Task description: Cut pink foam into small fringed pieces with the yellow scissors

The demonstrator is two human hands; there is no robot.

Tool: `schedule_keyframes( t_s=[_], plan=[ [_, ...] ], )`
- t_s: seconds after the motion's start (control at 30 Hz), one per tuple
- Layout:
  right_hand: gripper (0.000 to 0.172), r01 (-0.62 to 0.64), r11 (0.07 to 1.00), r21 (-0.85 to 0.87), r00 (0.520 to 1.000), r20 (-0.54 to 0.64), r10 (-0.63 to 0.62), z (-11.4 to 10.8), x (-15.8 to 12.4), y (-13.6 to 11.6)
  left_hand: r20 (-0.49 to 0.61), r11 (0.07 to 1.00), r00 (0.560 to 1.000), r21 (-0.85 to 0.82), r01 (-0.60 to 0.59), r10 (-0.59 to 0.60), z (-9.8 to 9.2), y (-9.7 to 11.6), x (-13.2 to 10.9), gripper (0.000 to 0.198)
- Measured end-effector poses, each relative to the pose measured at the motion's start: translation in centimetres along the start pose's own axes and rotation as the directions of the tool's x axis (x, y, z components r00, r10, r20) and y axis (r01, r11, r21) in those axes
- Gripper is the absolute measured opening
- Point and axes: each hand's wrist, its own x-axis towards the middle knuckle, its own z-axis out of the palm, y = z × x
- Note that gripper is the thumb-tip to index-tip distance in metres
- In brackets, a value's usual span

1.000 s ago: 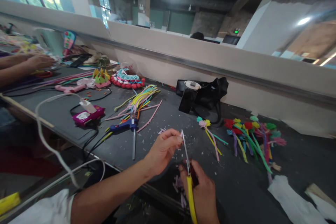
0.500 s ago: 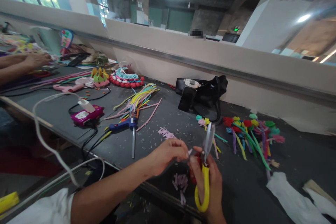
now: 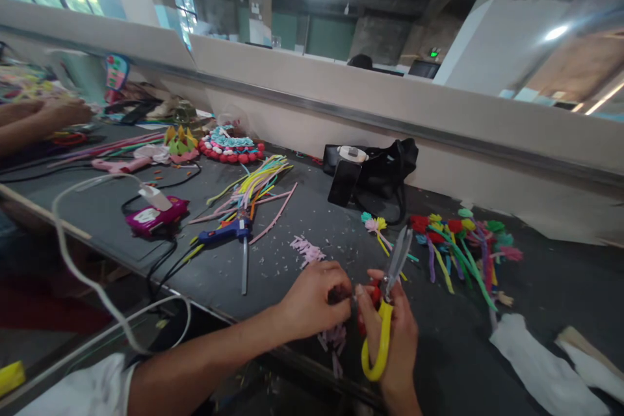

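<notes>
My right hand (image 3: pixel 397 331) is closed around scissors with a yellow handle (image 3: pixel 378 351); their metal blades (image 3: pixel 398 253) point up and away from me. Something red (image 3: pixel 374 296), whose kind I cannot make out, shows between that hand's thumb and fingers. My left hand (image 3: pixel 316 299) meets it at the fingertips, bent in a pinch; what it pinches is too small and blurred to name. Short pale-pink cut strips (image 3: pixel 334 341) lie below the hands, partly hidden by my left hand. Another heap of pink strips (image 3: pixel 307 250) is just beyond it.
A blue glue gun (image 3: pixel 227 231) lies left of my hands, near a bundle of fuzzy stems (image 3: pixel 263 179). Fuzzy-stem flowers (image 3: pixel 458 234) and a white cloth item (image 3: pixel 526 344) are right. A black bag (image 3: pixel 385 169) stands behind. A purple power block (image 3: pixel 158 216) trails cables.
My left hand has turned and dropped slightly, covering more of the lower strips. The scissors have tilted rightward. The small pink piece at my left fingertips no longer shows clearly.
</notes>
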Motion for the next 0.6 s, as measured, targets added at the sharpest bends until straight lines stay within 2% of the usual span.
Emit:
schedule_keyframes(
  t_s=[0.07,0.13,0.2,0.27,0.33,0.37,0.43,0.5,0.6],
  plan=[
    [0.042,-0.005,1.0,-0.008,1.0,-0.003,0.005,0.1,0.1,-0.1,-0.031,0.976,0.987,0.153,-0.154,0.16,0.0,0.1,-0.1,0.011],
    [0.044,-0.015,1.0,0.006,1.0,0.002,0.015,0.1,0.1,-0.4,-0.035,0.967,0.981,0.18,-0.18,0.189,0.0,0.2,-0.2,0.013],
    [0.045,-0.036,0.999,0.035,0.999,0.004,0.036,0.1,0.0,-0.7,-0.053,0.993,0.994,0.083,-0.088,0.093,0.0,0.1,-0.1,0.011],
    [0.046,-0.062,0.996,0.056,0.998,0.005,0.062,0.1,-0.1,-0.9,-0.063,0.989,0.993,-0.119,0.091,-0.099,-0.2,0.0,0.2,0.008],
    [0.046,-0.081,0.995,0.062,0.997,0.016,0.08,0.1,-0.2,-0.9,-0.055,0.888,0.957,-0.391,0.242,-0.285,-0.5,0.0,0.6,0.005],
    [0.046,-0.071,0.996,0.051,0.997,0.023,0.07,0.2,-0.3,-0.8,-0.045,0.808,0.938,-0.523,0.27,-0.343,-0.7,0.0,0.8,0.006],
    [0.045,-0.005,1.0,-0.002,0.999,0.035,0.005,0.3,-0.6,-0.4,-0.034,0.636,0.915,-0.73,0.252,-0.401,-1.1,0.0,1.1,0.008],
    [0.043,0.104,0.991,-0.088,0.994,0.05,-0.099,0.6,-1.0,0.1,-0.017,0.497,0.906,-0.84,0.216,-0.422,-1.3,0.0,1.3,0.008],
    [0.041,0.215,0.959,-0.187,0.976,0.079,-0.204,1.1,-1.7,0.5,0.023,0.368,0.904,-0.909,0.196,-0.426,-1.4,-0.1,1.3,0.007]
  ],
)
